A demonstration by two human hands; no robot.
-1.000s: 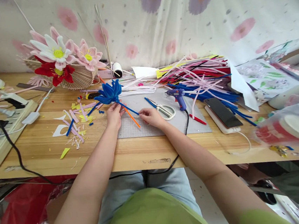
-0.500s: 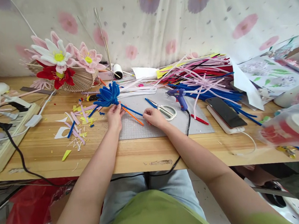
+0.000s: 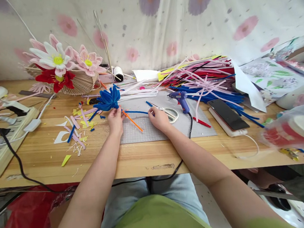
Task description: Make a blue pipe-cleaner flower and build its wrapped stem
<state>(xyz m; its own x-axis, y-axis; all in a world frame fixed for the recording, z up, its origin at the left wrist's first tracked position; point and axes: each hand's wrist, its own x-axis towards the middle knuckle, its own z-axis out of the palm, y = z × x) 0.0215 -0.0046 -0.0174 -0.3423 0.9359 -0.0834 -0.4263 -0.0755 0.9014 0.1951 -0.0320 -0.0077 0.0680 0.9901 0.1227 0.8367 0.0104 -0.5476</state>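
My left hand (image 3: 115, 121) pinches the base of a blue pipe-cleaner flower (image 3: 108, 99), whose looped petals spread up and to the left. An orange pipe cleaner (image 3: 132, 121) sticks out below that hand, down to the right. Between my hands runs a blue pipe cleaner (image 3: 138, 111), slightly bowed, its right end in the closed fingers of my right hand (image 3: 158, 118). White-handled scissors (image 3: 174, 114) lie on the grey cutting mat (image 3: 140, 132), just beside and partly behind the right hand. My fingers hide where the blue strand meets the flower.
A purple glue gun (image 3: 181, 100) and a red pen (image 3: 202, 122) lie to the right, near a phone (image 3: 228, 114). Behind is a heap of pipe cleaners (image 3: 199, 73). Scraps (image 3: 75, 134) litter the left, by a power strip (image 3: 11, 138) and finished flowers (image 3: 58, 60).
My right hand has moved slightly right and up, and the blue strand now lies flatter and bowed. The flower in my left hand has turned a little and sits slightly lower.
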